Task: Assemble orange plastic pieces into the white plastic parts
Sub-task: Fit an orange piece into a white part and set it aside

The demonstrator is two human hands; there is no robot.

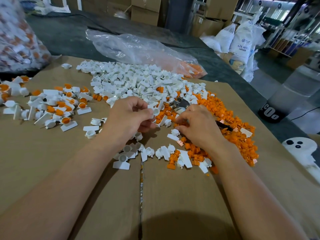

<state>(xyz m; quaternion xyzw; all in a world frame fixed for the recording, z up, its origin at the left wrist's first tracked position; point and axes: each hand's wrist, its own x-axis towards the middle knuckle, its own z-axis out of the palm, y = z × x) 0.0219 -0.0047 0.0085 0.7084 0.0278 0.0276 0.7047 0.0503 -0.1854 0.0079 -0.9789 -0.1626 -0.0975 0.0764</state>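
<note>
Brown cardboard work surface (52,170), stacked cartons (145,13) behind. At centre, a white plastic cupped part (155,110) is pinched in the left hand (128,116); the right hand (199,125) is curled into the orange plastic pieces (233,122), grasp indiscernible. A small assembled pile (57,104) lies at left; the larger white heap (131,80), upper centre, appears unfilled.

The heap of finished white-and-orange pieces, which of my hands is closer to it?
Left. Your left hand, holding a white part, is right of the finished heap; your right hand is farther right, over the loose orange pieces.
</note>
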